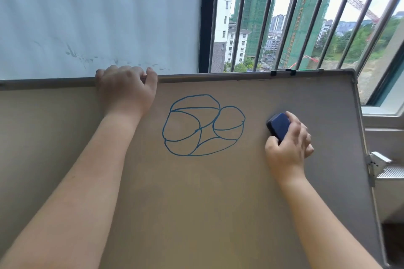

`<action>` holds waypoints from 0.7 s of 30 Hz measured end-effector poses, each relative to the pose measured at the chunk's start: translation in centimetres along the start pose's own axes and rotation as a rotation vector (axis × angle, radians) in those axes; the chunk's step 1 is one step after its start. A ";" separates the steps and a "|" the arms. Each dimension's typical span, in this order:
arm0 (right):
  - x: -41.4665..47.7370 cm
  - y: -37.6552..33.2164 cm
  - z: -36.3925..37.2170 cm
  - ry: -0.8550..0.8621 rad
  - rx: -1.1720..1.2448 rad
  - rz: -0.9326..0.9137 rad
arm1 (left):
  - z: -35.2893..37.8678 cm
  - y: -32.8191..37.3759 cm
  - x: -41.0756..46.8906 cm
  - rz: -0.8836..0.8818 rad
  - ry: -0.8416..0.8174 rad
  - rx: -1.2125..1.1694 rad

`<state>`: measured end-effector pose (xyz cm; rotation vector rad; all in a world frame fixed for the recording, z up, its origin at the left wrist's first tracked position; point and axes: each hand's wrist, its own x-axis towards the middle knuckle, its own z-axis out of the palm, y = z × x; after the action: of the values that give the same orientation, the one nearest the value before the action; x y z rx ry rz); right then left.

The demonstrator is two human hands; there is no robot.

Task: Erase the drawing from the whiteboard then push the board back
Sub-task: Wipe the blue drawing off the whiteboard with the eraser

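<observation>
The whiteboard point(196, 203) fills most of the view, its metal top rim running across the middle. A blue line drawing point(203, 125) of looping, crossing curves sits whole in the upper centre of the board. My left hand point(126, 87) grips the board's top edge, fingers curled over the rim, left of the drawing. My right hand point(288, 144) holds a dark blue eraser point(278, 125) against the board, a short way to the right of the drawing and apart from its lines.
Behind the board hangs a pale blind point(98, 17) with smudges near its bottom. A barred window point(306, 17) shows buildings outside. A window sill point(382, 113) and a white bracket point(378, 162) lie close to the board's right edge.
</observation>
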<state>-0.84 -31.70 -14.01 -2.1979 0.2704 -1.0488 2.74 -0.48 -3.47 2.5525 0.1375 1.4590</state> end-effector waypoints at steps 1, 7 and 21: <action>0.1 -0.7 0.2 -0.016 0.012 -0.043 | -0.1 0.0 0.0 -0.004 0.000 0.007; 0.9 -2.9 1.1 -0.007 0.030 -0.094 | -0.2 0.0 -0.1 0.012 0.023 0.013; -8.2 -2.1 3.1 0.019 0.046 -0.403 | 0.5 -0.6 -0.4 0.023 0.051 -0.002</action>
<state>-4.06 -24.98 -19.01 -2.2527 -0.1976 -1.2739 2.95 0.01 -4.16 2.5240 0.1146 1.5330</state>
